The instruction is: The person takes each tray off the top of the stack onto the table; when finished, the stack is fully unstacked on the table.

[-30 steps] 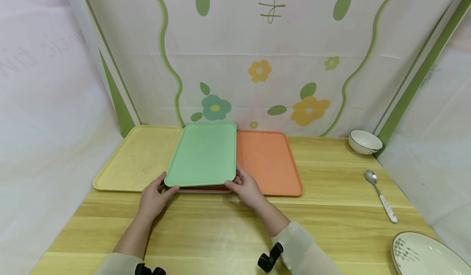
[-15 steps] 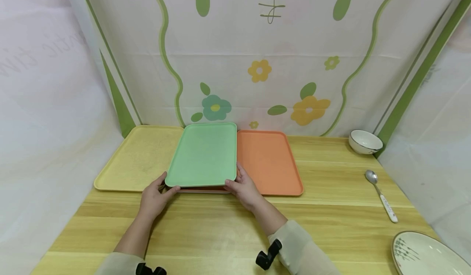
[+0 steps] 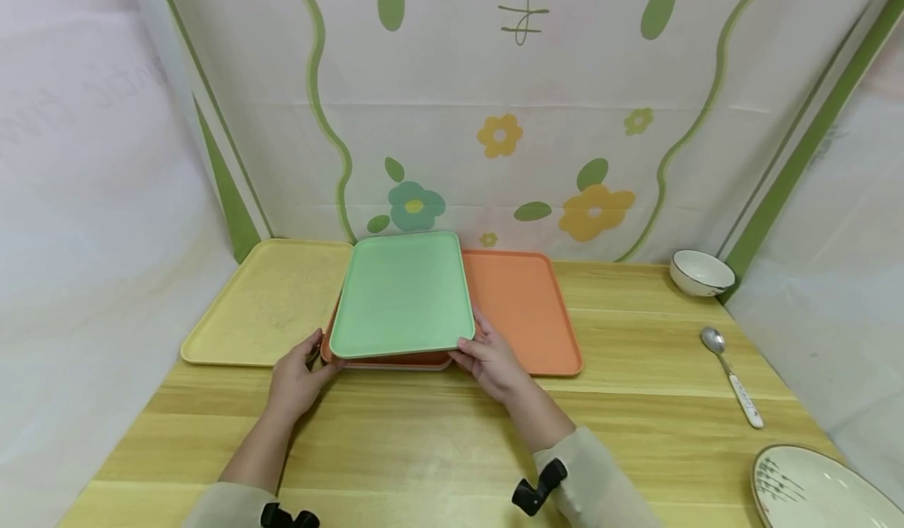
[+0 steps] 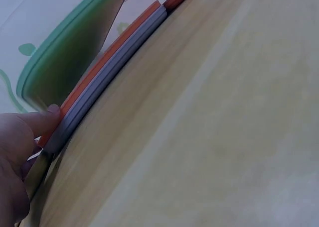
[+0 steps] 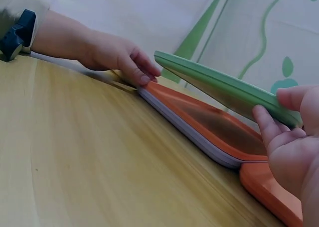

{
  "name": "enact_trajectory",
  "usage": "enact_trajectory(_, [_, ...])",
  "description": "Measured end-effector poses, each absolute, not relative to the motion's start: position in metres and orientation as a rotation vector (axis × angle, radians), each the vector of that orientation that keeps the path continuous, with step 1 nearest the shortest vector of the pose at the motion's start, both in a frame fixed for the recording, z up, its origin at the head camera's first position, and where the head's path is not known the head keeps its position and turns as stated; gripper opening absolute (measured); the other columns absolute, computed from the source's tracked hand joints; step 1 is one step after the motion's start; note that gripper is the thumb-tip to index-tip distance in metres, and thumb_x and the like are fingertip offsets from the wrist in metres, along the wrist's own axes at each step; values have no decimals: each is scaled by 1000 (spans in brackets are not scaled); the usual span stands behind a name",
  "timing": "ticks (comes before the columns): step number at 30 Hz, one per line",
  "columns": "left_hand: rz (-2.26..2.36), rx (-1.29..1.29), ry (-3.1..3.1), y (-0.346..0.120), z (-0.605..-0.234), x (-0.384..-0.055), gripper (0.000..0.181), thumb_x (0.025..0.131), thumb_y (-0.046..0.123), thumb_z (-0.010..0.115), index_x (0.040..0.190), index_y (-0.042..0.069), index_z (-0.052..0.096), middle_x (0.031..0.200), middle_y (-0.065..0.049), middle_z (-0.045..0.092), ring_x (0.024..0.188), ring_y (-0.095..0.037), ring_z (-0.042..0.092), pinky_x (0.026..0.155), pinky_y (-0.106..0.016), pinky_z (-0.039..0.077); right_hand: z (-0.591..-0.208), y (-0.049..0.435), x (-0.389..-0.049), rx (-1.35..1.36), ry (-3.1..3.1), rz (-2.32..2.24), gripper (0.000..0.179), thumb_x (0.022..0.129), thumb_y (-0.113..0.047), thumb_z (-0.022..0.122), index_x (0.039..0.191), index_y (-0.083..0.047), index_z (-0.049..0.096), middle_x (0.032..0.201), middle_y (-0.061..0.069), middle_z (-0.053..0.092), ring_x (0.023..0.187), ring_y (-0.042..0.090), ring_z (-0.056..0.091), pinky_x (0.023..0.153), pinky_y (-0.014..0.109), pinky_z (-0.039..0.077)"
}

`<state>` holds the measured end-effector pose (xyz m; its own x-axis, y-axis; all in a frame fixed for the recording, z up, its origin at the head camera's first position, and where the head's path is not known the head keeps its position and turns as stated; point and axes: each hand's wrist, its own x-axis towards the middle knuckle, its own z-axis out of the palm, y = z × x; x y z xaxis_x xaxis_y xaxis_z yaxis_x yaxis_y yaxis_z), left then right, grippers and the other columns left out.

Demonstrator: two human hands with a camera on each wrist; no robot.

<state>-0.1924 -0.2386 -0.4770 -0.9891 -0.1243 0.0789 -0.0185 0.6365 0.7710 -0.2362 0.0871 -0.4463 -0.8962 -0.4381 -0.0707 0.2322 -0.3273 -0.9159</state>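
Note:
My right hand (image 3: 497,365) pinches the front right corner of a green tray (image 3: 404,296), thumb on top and fingers beneath. The green tray is tilted and raised over an orange tray (image 5: 214,125), which is stacked on a greyish-purple tray (image 5: 182,128). My left hand (image 3: 293,384) grips the front left corner of this stack, its thumb on the orange rim in the left wrist view. From above, the green tray hides most of the stack. A yellow tray (image 3: 264,308) lies left of it, and a second orange tray (image 3: 521,316) lies to the right.
A small white bowl (image 3: 701,273) stands at the back right of the wooden table (image 3: 395,449). In front of it lies a spoon (image 3: 730,376) with a white handle. A patterned plate (image 3: 826,485) is at the front right. Flowered cloth (image 3: 438,65) hangs behind the trays.
The green tray has come up and to the right with my right hand, away from my left hand, baring more of the orange tray below. My left hand has stayed at its corner.

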Motion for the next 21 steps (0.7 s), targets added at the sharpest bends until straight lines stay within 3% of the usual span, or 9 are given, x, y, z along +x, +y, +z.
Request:
enact_trajectory(5, [-1288, 93, -2745, -238, -476, -192, 75, 93, 28, 68, 150, -5, 32, 152, -26, 38, 138, -44, 39, 114, -54, 34, -441, 114, -232, -330, 1460, -2317, 76, 99, 6, 45, 160, -19, 7, 135, 1, 57, 105, 8, 68, 88, 21, 56])
enact_trajectory(10, [-1268, 101, -2763, -238, -475, -191, 75, 93, 27, 68, 150, -5, 31, 152, -26, 38, 138, -44, 39, 114, -55, 34, -433, 147, -226, -378, 1471, -2362, 74, 100, 5, 43, 159, -13, 3, 122, -6, 63, 100, 6, 68, 85, 20, 57])
enact_trajectory(16, [-1269, 109, -2779, -238, -475, -192, 76, 93, 29, 68, 151, -3, 31, 152, -25, 38, 139, -44, 38, 115, -56, 31, -421, 194, -217, -446, 1449, -2416, 73, 100, 7, 38, 158, -7, -4, 118, -4, 65, 94, 7, 68, 79, 19, 57])
enact_trajectory(21, [-1281, 108, -2777, -238, -474, -192, 76, 93, 29, 68, 151, -3, 31, 153, -25, 37, 140, -44, 37, 116, -56, 31, -410, 232, -210, -534, 1407, -2458, 74, 100, 10, 33, 155, -6, -13, 121, 1, 66, 97, 11, 69, 82, 21, 58])
